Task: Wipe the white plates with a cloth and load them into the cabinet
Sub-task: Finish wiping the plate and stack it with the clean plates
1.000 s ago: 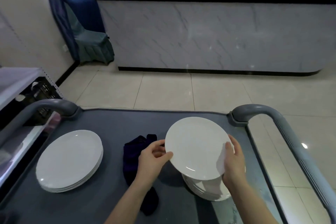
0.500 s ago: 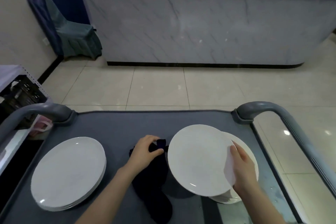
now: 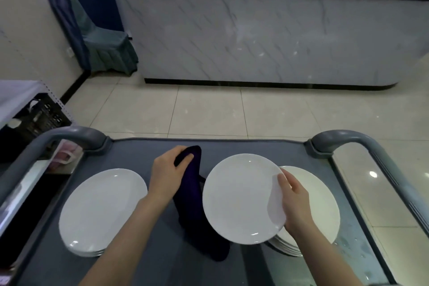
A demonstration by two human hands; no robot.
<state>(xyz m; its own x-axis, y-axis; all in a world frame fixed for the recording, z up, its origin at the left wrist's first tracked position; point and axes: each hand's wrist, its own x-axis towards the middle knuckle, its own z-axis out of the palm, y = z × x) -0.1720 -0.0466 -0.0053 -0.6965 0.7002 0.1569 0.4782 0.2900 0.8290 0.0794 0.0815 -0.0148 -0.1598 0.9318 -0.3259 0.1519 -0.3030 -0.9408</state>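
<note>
The cart (image 3: 144, 153) holds two plate stacks, the left stack (image 3: 102, 209) and the right stack (image 3: 320, 204), with one dark cloth (image 3: 192, 204) at its centre. The left hand (image 3: 167, 174) grips the cloth. The right hand (image 3: 294, 202) pinches one plate (image 3: 239, 197) above the cart.

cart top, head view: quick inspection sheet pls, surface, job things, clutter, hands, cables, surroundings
Surface: flat grey cart top, droplets near its right edge.
Job's things: round white plate held tilted over the left edge of right plate stack; left plate stack; dark blue cloth between the stacks.
Clutter: nothing seen.
Hands: left hand grips the cloth's far end; right hand pinches the plate's right rim.
Cables: nothing seen.
Surroundings: marble-fronted counter, tiled floor, black crate at left.
</note>
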